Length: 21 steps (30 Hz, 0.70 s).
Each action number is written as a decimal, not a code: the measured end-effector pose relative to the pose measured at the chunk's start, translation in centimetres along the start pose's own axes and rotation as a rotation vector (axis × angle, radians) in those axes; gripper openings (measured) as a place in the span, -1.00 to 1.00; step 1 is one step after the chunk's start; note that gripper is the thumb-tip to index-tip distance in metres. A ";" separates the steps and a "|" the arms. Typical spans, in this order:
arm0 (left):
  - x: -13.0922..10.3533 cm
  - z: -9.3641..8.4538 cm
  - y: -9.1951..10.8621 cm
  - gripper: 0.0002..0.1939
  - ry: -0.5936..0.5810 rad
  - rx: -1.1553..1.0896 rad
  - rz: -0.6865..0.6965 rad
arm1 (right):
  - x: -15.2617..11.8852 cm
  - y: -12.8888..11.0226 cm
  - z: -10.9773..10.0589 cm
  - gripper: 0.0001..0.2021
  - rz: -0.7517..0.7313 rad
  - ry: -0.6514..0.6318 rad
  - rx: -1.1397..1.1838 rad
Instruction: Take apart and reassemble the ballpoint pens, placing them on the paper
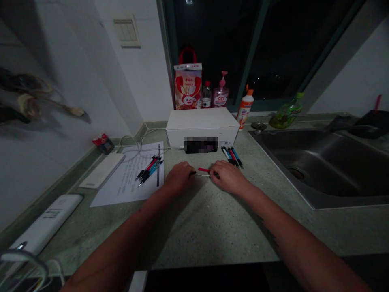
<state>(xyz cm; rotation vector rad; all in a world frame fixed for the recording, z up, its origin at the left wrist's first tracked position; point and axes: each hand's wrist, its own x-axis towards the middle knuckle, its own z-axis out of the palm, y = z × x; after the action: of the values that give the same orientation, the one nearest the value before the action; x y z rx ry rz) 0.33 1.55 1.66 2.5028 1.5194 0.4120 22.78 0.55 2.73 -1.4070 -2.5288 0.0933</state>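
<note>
My left hand is closed on a small black pen part above the counter. My right hand pinches a dark pen part, mostly covered by its fingers. Between the two hands runs a thin pale pen refill; which hand grips it, I cannot tell. Just behind it is a red pen barrel, its right end close to my right fingers. Several pens lie bunched on a printed sheet to the left. More pens or pen parts lie side by side behind my right hand.
A dark phone leans against a white box, a cable at its left. Bottles, including an orange-capped one, stand behind. At right is a steel sink. A white power strip and flat white box lie left.
</note>
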 end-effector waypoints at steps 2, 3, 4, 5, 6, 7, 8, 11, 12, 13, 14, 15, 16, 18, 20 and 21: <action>0.1 0.2 -0.5 -0.84 0.052 -0.011 -0.071 | -0.1 0.2 -0.1 -0.83 0.018 0.003 0.006; 0.2 0.3 -0.7 -0.84 0.076 -0.017 -0.099 | -0.1 0.2 0.0 -0.84 0.017 0.001 0.014; 0.3 0.6 -0.8 -0.84 0.093 -0.025 -0.119 | -0.1 0.2 0.1 -0.84 0.011 -0.002 0.022; 0.4 0.8 -0.8 -0.85 0.102 -0.033 -0.131 | -0.1 0.0 0.3 -0.84 0.003 -0.006 0.029; 0.6 1.0 -0.8 -0.86 0.104 -0.043 -0.135 | -0.1 -0.2 0.5 -0.84 -0.003 -0.008 0.032; 0.7 1.3 -0.8 -0.86 0.103 -0.051 -0.135 | 0.0 -0.4 0.8 -0.84 -0.008 -0.009 0.034; 0.8 1.4 -0.7 -0.86 0.099 -0.059 -0.133 | 0.1 -0.6 1.0 -0.83 -0.008 -0.006 0.034; 0.9 1.5 -0.4 -0.87 0.103 -0.087 -0.131 | 0.3 -0.8 1.6 -0.85 0.011 0.022 0.056; 0.9 1.4 -0.4 -0.87 0.115 -0.107 -0.138 | 0.3 -0.8 1.7 -0.88 0.023 0.041 0.077; 0.7 1.3 -0.3 -0.86 0.131 -0.137 -0.145 | 0.3 -0.8 1.8 -0.90 0.031 0.064 0.105; 0.6 1.1 -0.2 -0.84 0.145 -0.179 -0.153 | 0.3 -0.7 1.7 -0.89 0.034 0.088 0.139; 0.4 1.0 0.0 -0.82 0.157 -0.235 -0.160 | 0.2 -0.7 1.6 -0.86 0.028 0.111 0.177; 0.2 0.9 0.1 -0.80 0.161 -0.307 -0.164 | 0.2 -0.7 1.5 -0.83 0.012 0.127 0.215; -0.1 1.0 0.5 -0.76 0.148 -0.484 -0.163 | 0.0 -0.8 1.2 -0.78 -0.040 0.139 0.277; -0.3 1.2 1.0 -0.76 0.124 -0.647 -0.163 | 0.0 -0.9 0.9 -0.80 -0.072 0.135 0.315; -0.3 1.3 1.1 -0.78 0.114 -0.706 -0.167 | 0.0 -1.0 0.9 -0.82 -0.075 0.130 0.329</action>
<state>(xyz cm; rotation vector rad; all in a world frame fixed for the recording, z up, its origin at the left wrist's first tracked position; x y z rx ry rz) 1.60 0.75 0.70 1.8181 1.2984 0.8905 21.80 0.07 2.05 -1.1506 -2.3264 0.3734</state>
